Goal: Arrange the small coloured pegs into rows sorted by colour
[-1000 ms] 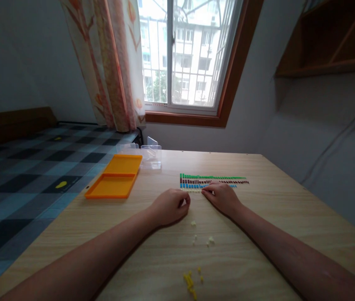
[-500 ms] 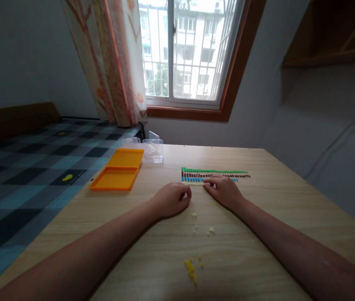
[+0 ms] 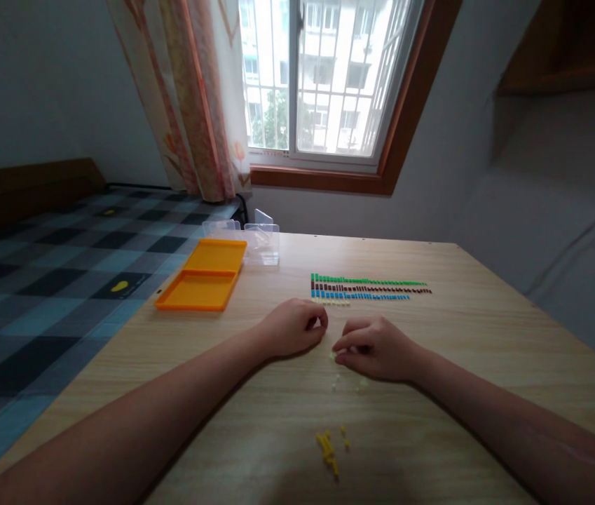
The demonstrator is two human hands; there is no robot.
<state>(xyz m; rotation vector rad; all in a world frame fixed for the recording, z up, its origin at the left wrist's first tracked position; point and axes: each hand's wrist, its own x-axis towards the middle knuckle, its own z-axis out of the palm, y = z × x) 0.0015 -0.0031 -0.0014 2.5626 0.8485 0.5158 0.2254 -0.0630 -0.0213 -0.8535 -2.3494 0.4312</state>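
Note:
My left hand (image 3: pixel 293 328) rests on the table just below the rows, fingers curled round to the thumb; whether anything small is in them I cannot make out. My right hand (image 3: pixel 378 348) pinches a tiny pale-yellow piece (image 3: pixel 332 355) at the tabletop. Beyond both hands lie rows of small pieces: green (image 3: pixel 365 280), brown (image 3: pixel 373 289) and blue (image 3: pixel 375 297). A shorter pale-yellow row (image 3: pixel 335 303) runs nearest me, partly behind my left hand. Several loose pale pieces (image 3: pixel 362 384) lie below my right hand.
Brighter yellow pieces (image 3: pixel 327 449) are heaped near the front of the wooden table (image 3: pixel 255 435). An open orange case (image 3: pixel 200 291) and clear plastic boxes (image 3: pixel 263 245) stand at the back left. A bed with a checked cover (image 3: pixel 66 280) adjoins the left edge.
My right hand has come back from the pale-yellow row towards me, down to the loose pale pieces. My left hand has kept its place by the rows. The view has shifted slightly.

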